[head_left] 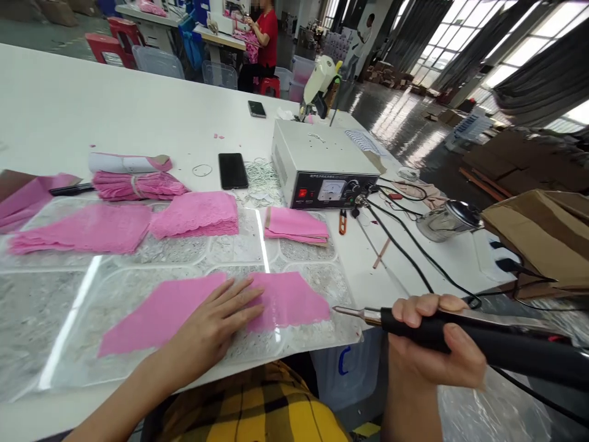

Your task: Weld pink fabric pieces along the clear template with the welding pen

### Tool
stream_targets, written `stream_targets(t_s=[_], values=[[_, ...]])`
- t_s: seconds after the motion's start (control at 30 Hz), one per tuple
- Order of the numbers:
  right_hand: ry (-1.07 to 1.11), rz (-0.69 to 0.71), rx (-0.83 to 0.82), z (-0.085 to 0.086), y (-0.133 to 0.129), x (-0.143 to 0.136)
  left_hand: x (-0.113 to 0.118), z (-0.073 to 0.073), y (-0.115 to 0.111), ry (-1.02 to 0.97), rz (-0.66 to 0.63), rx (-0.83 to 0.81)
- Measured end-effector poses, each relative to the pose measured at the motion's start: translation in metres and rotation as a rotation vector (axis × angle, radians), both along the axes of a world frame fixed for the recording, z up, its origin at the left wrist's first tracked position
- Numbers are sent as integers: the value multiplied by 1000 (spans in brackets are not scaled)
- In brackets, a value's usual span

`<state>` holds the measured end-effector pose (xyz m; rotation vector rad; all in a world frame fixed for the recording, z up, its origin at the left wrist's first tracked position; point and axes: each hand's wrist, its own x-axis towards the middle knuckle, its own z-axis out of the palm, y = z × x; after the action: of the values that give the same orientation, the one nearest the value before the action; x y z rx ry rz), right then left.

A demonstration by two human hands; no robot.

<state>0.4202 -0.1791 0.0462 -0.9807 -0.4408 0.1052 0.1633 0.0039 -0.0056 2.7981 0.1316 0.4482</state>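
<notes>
My left hand [225,319] lies flat, fingers stretched, where two pink fabric pieces meet on a clear mat. The left pink piece [156,313] is partly under my palm; the right pink piece [294,299] has its pointed end toward my right hand. My right hand [432,341] wraps round a black-handled soldering-iron-like tool [501,344] with a pointed metal tip. That tip is close to the right piece's edge; I cannot tell whether it touches. Behind lie a stack of pink fabric [197,215], another pink stack [83,228] and a folded pink piece [297,225].
A grey control box [324,166] with a dial and cables stands at the back. Orange thread snips [342,222], a glass jar [446,221], a phone [232,170] and a tied pink bundle [138,185] are around. A cardboard box [538,233] is at right. A person in red sits beyond.
</notes>
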Motion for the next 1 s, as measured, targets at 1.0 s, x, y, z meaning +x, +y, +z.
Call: stream_targets(t_s=[1.0], values=[[-84,540,-114,-17,46,-91,-9,-3,-11,121,67,-94]])
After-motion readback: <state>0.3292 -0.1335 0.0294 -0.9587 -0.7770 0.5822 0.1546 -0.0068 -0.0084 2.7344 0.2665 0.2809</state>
